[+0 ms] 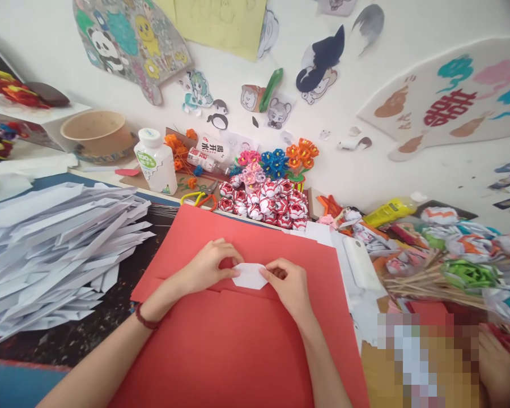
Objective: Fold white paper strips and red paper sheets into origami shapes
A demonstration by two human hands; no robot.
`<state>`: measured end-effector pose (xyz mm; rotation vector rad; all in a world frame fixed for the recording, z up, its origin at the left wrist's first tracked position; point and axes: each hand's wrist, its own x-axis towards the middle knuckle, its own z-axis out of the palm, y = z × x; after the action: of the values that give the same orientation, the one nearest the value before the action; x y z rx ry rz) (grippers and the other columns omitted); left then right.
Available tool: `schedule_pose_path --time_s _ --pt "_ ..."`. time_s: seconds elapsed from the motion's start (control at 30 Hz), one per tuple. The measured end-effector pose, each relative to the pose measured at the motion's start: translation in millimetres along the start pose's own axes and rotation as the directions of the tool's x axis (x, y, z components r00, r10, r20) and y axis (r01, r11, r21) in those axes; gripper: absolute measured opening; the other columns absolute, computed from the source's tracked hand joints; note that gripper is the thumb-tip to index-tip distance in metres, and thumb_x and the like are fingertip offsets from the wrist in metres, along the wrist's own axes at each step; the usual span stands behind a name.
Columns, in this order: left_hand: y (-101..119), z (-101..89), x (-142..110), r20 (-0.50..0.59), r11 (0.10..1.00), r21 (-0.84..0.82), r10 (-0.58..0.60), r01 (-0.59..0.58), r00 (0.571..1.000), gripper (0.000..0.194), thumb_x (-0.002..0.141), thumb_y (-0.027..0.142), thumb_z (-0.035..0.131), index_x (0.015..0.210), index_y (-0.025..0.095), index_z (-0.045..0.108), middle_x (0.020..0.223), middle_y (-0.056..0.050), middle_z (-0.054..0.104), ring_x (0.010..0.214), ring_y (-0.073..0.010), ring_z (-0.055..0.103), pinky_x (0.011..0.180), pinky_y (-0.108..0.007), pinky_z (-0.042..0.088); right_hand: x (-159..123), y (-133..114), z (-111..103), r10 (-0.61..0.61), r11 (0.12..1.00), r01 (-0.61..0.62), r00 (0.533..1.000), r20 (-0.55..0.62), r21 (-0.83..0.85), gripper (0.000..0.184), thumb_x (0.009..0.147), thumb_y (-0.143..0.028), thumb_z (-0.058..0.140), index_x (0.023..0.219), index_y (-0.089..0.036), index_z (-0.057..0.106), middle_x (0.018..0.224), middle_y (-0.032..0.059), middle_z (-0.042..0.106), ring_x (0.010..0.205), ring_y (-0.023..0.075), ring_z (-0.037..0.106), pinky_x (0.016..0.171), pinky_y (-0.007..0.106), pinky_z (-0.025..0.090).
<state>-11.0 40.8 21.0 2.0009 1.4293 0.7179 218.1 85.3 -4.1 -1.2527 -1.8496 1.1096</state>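
A small white piece of folded paper point(249, 276) with cut-off corners is held over the red paper sheets point(238, 334). My left hand point(215, 263) pinches its left end between thumb and fingertips. At the opposite end, the thumb and index finger of my right hand point(287, 280) grip the paper, with the other fingers curled under. A dark red bracelet point(147, 317) circles my left wrist.
Folded white paper strips point(55, 249) are heaped at the left. Scissors point(199, 199), a white bottle point(155, 161) and red-and-white paper flowers point(267, 204) line the back. Right of the red sheets lie a white device point(360, 263) and wooden sticks point(425, 286).
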Motion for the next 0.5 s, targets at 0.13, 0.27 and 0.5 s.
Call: schedule_pose_path --time_s 0.13,0.27,0.5 --pt "-3 4.9 0 0.006 0.997 0.062 -0.036 0.036 0.999 0.004 0.085 0.019 0.066 0.086 0.022 0.069 0.085 0.001 0.070 0.090 -0.0169 0.057 0.085 -0.031 0.034 0 -2 -5 -0.010 1.000 0.008 0.996 0.087 0.022 0.016 0.080 -0.034 0.071 0.075 -0.020 0.073 0.067 0.0003 0.063 0.057 0.0131 0.049 0.054 0.025 0.040" --pt "-3 8.7 1 -0.001 0.997 0.038 -0.065 0.065 0.998 0.006 0.085 0.019 0.067 0.089 0.022 0.068 0.090 0.002 0.070 0.093 -0.0176 0.057 0.085 -0.032 0.032 0 -8 -11 -0.014 0.999 0.006 0.985 0.174 0.044 0.014 0.081 -0.033 0.071 0.084 -0.021 0.075 0.078 0.0015 0.066 0.062 0.0130 0.050 0.058 0.025 0.041" --pt "-4 15.6 2 -0.048 0.997 0.027 -0.070 0.072 0.996 0.005 0.087 0.021 0.064 0.089 0.023 0.069 0.091 0.002 0.071 0.089 -0.0175 0.056 0.085 -0.033 0.031 0 -4 -4 -0.005 0.999 0.010 0.996 0.093 -0.047 0.005 0.076 -0.022 0.071 0.072 -0.020 0.072 0.065 -0.0020 0.057 0.056 0.0109 0.044 0.054 0.025 0.037"
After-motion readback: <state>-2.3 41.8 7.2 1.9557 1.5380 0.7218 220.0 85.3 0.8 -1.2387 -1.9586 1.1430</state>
